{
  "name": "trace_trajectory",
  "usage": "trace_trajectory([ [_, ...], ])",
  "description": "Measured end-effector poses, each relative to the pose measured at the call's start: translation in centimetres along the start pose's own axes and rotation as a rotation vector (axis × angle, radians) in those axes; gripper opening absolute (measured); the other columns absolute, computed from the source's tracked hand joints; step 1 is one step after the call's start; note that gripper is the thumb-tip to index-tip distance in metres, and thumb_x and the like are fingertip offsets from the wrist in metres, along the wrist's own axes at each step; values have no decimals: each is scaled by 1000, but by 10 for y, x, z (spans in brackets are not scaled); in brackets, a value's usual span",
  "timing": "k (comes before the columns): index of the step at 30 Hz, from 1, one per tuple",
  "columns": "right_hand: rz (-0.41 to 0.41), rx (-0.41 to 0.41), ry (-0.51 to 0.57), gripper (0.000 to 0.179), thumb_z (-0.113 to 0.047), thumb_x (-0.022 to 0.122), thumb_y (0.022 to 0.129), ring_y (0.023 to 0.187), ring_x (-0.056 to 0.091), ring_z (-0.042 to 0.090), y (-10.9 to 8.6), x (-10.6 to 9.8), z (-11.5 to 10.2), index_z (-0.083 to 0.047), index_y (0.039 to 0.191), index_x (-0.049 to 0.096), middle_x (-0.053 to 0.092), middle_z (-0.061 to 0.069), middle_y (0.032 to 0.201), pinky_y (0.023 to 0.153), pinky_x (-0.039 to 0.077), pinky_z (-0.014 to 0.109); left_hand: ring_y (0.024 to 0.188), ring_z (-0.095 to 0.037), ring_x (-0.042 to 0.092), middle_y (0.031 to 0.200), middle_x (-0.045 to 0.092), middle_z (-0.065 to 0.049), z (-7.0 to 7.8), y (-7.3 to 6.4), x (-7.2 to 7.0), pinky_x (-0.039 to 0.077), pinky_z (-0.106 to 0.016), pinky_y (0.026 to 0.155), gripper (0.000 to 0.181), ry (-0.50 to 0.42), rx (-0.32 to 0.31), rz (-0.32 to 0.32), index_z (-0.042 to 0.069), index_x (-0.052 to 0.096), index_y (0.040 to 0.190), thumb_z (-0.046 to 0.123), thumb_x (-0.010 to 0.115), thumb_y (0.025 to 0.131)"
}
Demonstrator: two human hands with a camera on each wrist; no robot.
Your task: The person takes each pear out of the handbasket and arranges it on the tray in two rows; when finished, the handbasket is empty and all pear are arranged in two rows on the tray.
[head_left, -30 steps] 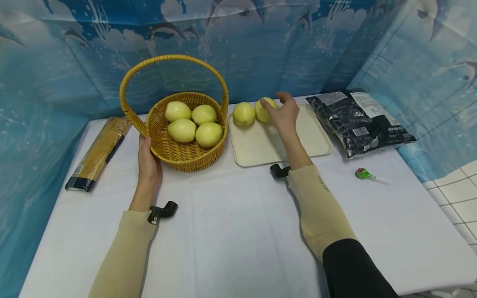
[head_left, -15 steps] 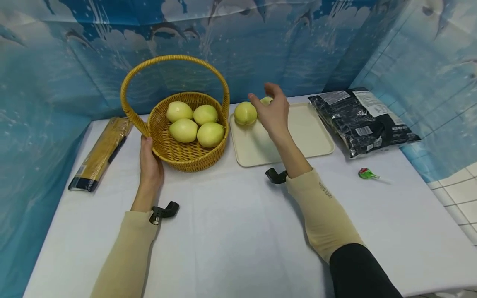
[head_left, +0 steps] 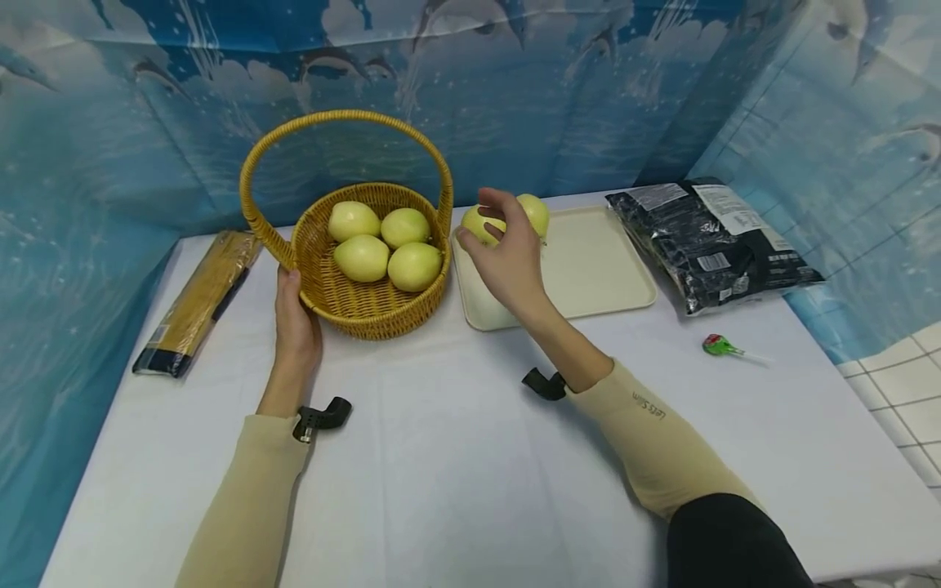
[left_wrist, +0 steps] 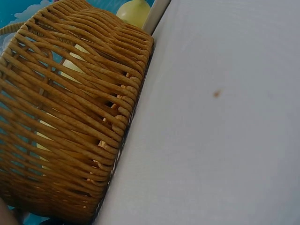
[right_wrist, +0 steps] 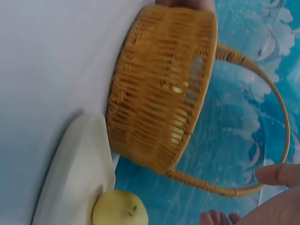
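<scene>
Left hand (head_left: 297, 335) touched wicker basket (head_left: 375, 328), probably steadying it; finger curl hidden, couldn't tell. Right hand (head_left: 509, 257) empty, spread wide, yellow-green fruits (head_left: 535, 215) just beyond.

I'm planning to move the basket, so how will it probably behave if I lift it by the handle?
The basket looks fairly stiff, since its handle stands up in an arch. It may feel weighty, with four fruits inside. Those rounded fruits could roll if it tilts, as bare basket bottom shows in front of them.
</scene>
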State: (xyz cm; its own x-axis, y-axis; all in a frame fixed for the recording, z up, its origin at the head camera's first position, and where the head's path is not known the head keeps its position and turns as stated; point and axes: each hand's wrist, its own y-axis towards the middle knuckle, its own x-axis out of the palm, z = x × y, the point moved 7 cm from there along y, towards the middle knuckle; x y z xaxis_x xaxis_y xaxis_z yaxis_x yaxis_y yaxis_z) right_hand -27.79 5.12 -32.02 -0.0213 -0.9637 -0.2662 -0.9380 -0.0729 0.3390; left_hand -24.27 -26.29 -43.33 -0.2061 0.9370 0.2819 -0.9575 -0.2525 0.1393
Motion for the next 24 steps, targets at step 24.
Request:
trace_trajectory([
  [24,-246,-25,-96,51,-14,73,97,131,56,33,-7,63,-1,1,143,56,57,20,140,112,51,44,157,-24,29,169,30,-10,-1,2,-2,20,-31,131,52,-24,5,2,29,22,166,27,29,115],
])
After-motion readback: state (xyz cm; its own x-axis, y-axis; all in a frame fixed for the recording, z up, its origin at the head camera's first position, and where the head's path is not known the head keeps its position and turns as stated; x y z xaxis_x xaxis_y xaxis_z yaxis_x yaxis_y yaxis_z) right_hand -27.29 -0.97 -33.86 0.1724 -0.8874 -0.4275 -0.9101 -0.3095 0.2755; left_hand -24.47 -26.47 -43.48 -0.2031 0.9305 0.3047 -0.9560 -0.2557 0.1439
